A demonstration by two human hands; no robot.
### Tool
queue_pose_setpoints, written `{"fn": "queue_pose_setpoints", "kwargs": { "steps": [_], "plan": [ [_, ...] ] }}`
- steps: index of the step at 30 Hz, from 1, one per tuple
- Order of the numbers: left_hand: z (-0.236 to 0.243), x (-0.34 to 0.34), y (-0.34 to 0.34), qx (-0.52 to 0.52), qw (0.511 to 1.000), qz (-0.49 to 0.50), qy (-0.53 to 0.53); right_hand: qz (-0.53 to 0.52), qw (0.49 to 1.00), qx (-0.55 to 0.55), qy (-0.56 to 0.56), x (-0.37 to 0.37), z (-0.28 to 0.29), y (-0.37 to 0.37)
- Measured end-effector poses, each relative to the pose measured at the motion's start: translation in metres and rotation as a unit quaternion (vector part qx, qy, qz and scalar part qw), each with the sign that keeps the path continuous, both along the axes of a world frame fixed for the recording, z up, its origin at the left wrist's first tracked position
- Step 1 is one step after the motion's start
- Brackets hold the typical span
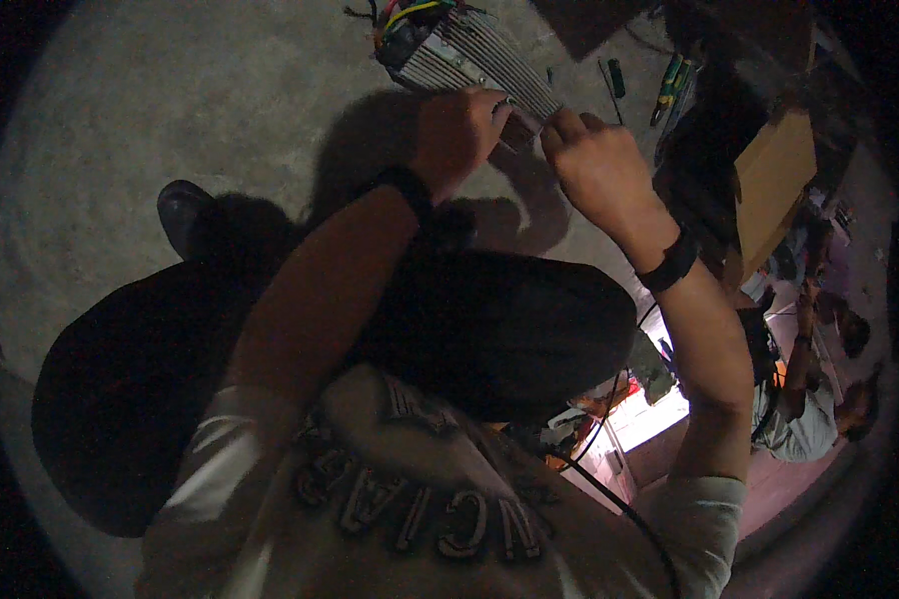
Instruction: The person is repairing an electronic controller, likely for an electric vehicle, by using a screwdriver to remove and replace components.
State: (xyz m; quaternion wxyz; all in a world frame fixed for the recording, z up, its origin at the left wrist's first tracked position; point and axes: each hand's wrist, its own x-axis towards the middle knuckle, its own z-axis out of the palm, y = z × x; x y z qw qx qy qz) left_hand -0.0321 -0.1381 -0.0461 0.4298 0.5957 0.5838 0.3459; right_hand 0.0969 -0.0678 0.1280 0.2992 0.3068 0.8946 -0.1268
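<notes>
A ribbed grey metal box (479, 62) with a bundle of coloured wires (410, 18) at its far end lies on the concrete floor (170, 120), directly ahead of my knees. My left hand (459, 130) is curled over the box's near edge, fingers closed on it. My right hand (594, 165), just right of the box, is pinched shut, possibly on a small part I cannot make out. Screwdrivers (614, 80) lie beyond the box's right side; a cardboard piece (774, 180) lies farther right.
</notes>
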Motion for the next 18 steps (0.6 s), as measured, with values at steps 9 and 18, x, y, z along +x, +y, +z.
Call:
{"fn": "queue_pose_setpoints", "kwargs": {
  "steps": [9,18],
  "plan": [
    [0.007,0.005,0.015,-0.052,0.999,-0.009,0.013,-0.073,0.993,-0.042,-0.081,-0.001,-0.001,0.028],
    [-0.022,0.005,0.014,0.01,1.0,-0.018,-0.003,-0.139,0.987,-0.024,-0.077,-0.01,-0.01,0.012]
  ]
}}
